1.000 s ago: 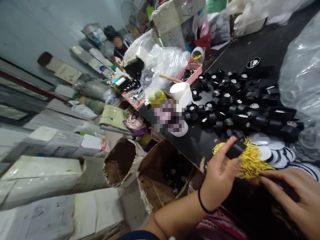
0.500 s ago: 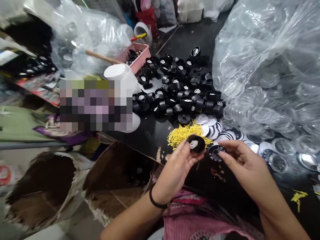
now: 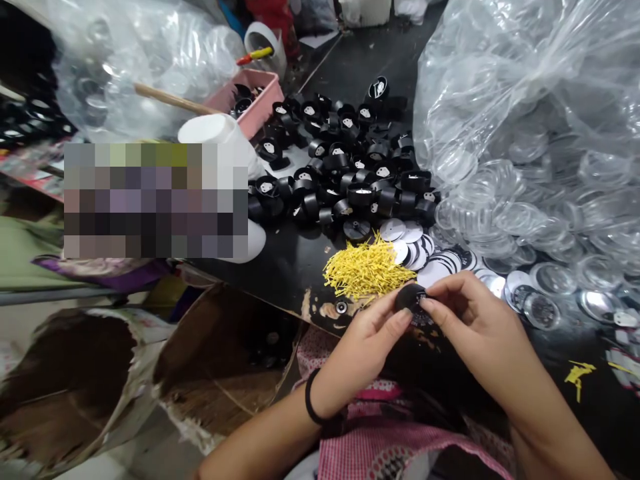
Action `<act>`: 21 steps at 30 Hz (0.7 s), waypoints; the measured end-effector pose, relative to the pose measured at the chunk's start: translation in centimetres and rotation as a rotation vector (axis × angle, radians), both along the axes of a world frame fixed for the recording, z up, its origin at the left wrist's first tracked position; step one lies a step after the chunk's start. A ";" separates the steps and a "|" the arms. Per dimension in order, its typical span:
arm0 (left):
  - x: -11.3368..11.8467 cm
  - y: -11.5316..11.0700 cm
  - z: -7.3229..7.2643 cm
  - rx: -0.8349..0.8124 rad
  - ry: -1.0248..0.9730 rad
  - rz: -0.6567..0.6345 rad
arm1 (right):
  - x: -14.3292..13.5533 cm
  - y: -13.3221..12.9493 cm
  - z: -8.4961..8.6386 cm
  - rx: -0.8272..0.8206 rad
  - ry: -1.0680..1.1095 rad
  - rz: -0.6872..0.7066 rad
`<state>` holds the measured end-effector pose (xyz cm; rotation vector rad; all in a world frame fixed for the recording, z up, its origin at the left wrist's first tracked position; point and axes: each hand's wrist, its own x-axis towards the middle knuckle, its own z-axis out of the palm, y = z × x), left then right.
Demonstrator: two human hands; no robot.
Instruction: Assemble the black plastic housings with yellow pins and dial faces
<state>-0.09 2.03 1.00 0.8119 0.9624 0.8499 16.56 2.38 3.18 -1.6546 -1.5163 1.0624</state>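
Note:
My left hand is closed on a round black plastic case, held just above the table's near edge. Between the thumb and fingers of my right hand is a black dial disc with white printed marks. The disc meets the case; whether it sits inside is hard to tell. Behind my hands lies a heap of thin yellow pointers. Beside it spread more dial discs, many with white backs up. Several black cases are piled farther back.
Clear round plastic covers and a large clear bag fill the right side. A pink bin and white container stand back left. Open sacks sit below the table at left. Another person's area is blurred.
My hands have come together, bringing the disc against the case. The case has turned, so its white inner plate no longer shows. The view has shifted slightly.

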 end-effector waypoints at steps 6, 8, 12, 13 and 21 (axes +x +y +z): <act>-0.1 -0.2 -0.4 -0.042 -0.019 -0.076 | 0.3 0.3 0.0 -0.048 0.014 0.020; -0.1 -0.2 -0.4 -0.059 -0.037 -0.073 | 0.3 0.4 0.0 -0.059 0.019 0.020; 0.1 -0.3 -0.6 -0.066 -0.067 -0.027 | 0.3 0.2 -0.2 -0.051 -0.003 0.028; 0.2 -0.4 -0.7 -0.077 -0.093 -0.010 | 0.3 0.1 -0.3 -0.047 0.001 0.022; 1.5 -0.9 -1.5 -0.156 -0.109 0.100 | -0.6 -0.9 -0.8 -0.043 0.072 -0.087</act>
